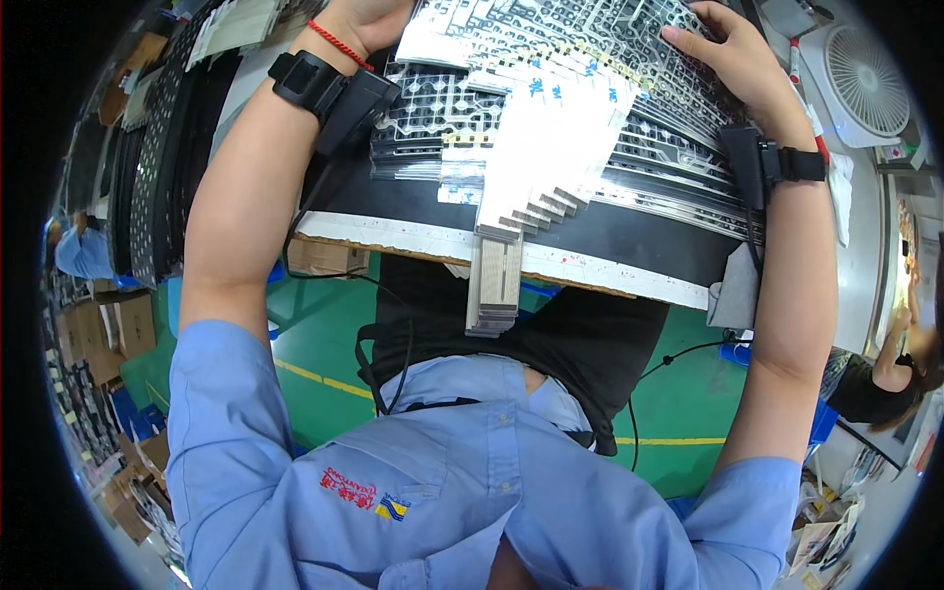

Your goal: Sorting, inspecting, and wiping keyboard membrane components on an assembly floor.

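A thick, fanned stack of clear membrane circuit sheets (678, 113) with silver traces and black pads lies on the dark worktable. Their white tails (560, 138), some with blue marks, overlap in steps toward me. Striped tail ends (495, 280) hang over the table's near edge. My right hand (752, 64) grips the right side of the stack, thumb on top and fingers around the far part. At the stack's upper left is my left hand (379, 22); its fingers are cut off by the picture's top edge, so their hold is hidden.
The table's pale front edge (383, 234) runs before my lap. A grey cloth (733, 290) hangs at its right end. A white fan (855, 84) stands far right, near another person (875, 383). Dark perforated sheets (157, 187) and cardboard boxes (128, 324) line the left. Cables trail from both wrist devices.
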